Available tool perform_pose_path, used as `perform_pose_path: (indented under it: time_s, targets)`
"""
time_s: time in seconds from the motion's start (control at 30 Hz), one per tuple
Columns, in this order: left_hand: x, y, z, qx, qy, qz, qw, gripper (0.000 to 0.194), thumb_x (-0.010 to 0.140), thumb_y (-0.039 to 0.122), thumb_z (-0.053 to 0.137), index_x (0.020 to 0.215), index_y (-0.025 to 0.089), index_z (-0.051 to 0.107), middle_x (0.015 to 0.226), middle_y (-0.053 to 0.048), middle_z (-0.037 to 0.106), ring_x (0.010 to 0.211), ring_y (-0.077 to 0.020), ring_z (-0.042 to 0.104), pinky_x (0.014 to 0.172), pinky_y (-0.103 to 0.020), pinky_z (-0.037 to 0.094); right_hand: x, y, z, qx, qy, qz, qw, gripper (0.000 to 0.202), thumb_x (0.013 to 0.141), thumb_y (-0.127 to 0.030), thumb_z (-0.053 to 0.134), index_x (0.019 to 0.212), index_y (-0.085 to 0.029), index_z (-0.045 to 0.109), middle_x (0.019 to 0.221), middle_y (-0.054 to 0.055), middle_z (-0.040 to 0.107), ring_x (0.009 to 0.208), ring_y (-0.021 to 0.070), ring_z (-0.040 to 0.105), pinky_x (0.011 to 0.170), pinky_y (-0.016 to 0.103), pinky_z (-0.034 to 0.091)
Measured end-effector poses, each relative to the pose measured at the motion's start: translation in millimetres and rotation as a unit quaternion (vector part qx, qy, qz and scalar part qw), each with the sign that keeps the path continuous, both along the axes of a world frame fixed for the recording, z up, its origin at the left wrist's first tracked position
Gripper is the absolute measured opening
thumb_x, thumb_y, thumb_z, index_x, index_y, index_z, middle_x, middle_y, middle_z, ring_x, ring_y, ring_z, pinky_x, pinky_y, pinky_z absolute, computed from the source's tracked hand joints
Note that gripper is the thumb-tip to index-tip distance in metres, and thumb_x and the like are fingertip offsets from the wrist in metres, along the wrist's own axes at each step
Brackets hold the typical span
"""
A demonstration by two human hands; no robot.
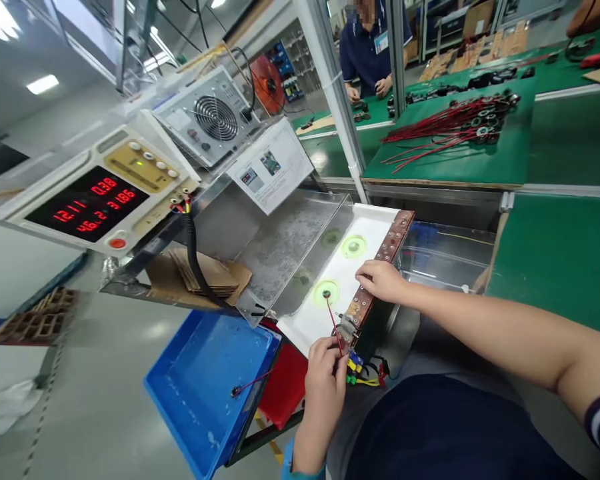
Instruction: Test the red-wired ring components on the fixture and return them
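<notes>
My left hand is closed around a thin red wire, low at the near end of a white board. That wire runs up to a small dark round part sitting within a yellow-green ring on the board. A second yellow-green ring lies farther up. My right hand rests with curled fingers on a brown strip with rows of screws along the board's right edge. Whatever its fingertips hold, if anything, is hidden. Beside my left hand are a metal clamp-like piece and coloured wire connectors.
To the left, a power meter shows red digits. A blue bin below holds one wired part. A clear panel stands along the board's left. Many red-wired parts lie on a green mat; a co-worker stands beyond.
</notes>
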State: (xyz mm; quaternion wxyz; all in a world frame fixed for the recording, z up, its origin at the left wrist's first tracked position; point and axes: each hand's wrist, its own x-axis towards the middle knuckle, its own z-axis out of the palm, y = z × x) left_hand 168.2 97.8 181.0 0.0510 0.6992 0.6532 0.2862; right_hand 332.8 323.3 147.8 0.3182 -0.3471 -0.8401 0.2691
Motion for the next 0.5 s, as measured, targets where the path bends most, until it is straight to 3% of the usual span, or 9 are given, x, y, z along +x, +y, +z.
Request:
perform_pose_path:
  time_s: [0.27,0.5]
  targets:
    - [-3.6,-2.9,-1.6,-0.028,-0.009,0.002,1.000,0.010,0.094,0.016,0.053,0.086,0.021,0.055,0.109,-0.009,0.063,0.109,-0.0227,0.056,0.086,-0.038,0.053,0.0,-4.4,8.8,-0.020,-0.051,-0.007,0.998,0.019,0.092,-0.019,0.056,0.095,-0.015,0.075,0.095,0.009,0.073,0.091,0.0186,0.067,0.085,0.029,0.047]
    - [-9.2,0.6,-9.4,0.019,-0.023,-0.028,0.999,0.008,0.094,0.016,0.054,0.088,0.021,0.057,0.106,-0.010,0.064,0.106,-0.0244,0.058,0.088,-0.041,0.053,-9.0,-13.2,27.9,-0.006,-0.148,-0.013,0.989,0.027,0.095,-0.025,0.054,0.114,-0.014,0.069,0.109,0.012,0.070,0.102,0.0206,0.065,0.090,0.031,0.048]
